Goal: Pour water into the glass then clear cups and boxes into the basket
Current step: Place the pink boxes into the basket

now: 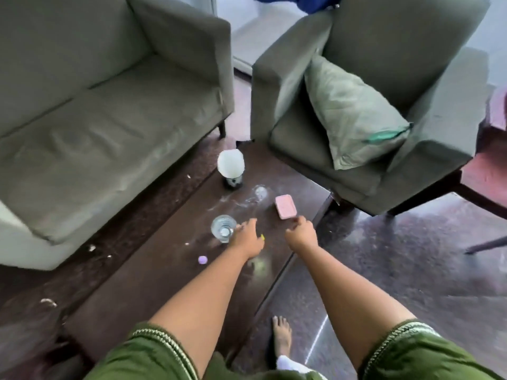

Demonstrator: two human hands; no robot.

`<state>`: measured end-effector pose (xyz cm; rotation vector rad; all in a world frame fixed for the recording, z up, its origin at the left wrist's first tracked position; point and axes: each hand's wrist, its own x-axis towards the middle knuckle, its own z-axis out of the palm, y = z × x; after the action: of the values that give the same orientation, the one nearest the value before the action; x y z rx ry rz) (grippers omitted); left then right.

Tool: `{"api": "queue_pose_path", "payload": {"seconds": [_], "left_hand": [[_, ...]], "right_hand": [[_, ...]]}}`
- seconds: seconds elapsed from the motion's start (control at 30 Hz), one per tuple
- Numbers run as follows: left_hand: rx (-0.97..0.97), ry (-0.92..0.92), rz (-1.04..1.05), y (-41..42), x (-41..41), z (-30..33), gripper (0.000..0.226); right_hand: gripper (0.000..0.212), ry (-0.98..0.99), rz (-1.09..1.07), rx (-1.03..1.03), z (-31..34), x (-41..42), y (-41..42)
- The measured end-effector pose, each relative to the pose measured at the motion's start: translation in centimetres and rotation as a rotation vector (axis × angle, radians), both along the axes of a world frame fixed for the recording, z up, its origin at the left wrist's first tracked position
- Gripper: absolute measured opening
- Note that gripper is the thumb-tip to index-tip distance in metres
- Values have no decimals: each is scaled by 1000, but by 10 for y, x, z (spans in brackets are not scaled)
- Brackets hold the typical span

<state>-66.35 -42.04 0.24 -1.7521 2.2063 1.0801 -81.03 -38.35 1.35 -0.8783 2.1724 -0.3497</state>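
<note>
So far, little looks settled; entries run left to right across my dark brown wooden coffee table point(170, 270).

1. Small round lilac cap-like piece point(202, 259): lies loose on the table, near my left wrist, apart from it.
2. Clear ribbed plastic vessel with water in it point(223, 228): stands upright, just beside my left hand point(246, 237). Whether it is the glass or the bottle I cannot tell, so I cannot say whether the pouring is done.
3. White paper-lined dark cup point(231, 168): stands at the far end, well apart from both hands. Uncleared.
4. Left hand: fingers stretched loosely toward the vessel, tips at its rim; I judge it grips nothing.
5. Flat pink rectangular box point(285, 206): lies just beyond my right hand point(301, 232). Uncleared.
6. Right hand: fingers curled, knuckles at the box's near edge; whether it pinches anything I cannot tell.

Basket: not in view. By my judgement, all clearing remains.
</note>
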Motion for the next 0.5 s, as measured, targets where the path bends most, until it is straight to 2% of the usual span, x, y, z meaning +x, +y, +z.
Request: {"api": "queue_pose_path", "payload": {"seconds": [0.17,0.33,0.5], "left_hand": [[0,11,17,-64,-94,-60,64],[-10,-8,-56,-119,-128,-116,64],[117,-54,-120,-136,-139,-146,65]], "right_hand": [[42,-73,-92,39,-69,-64,-61],[61,-231,-148,138,-123,-83,-90],[48,-304,-169,174,-152,-86,-107]]}}
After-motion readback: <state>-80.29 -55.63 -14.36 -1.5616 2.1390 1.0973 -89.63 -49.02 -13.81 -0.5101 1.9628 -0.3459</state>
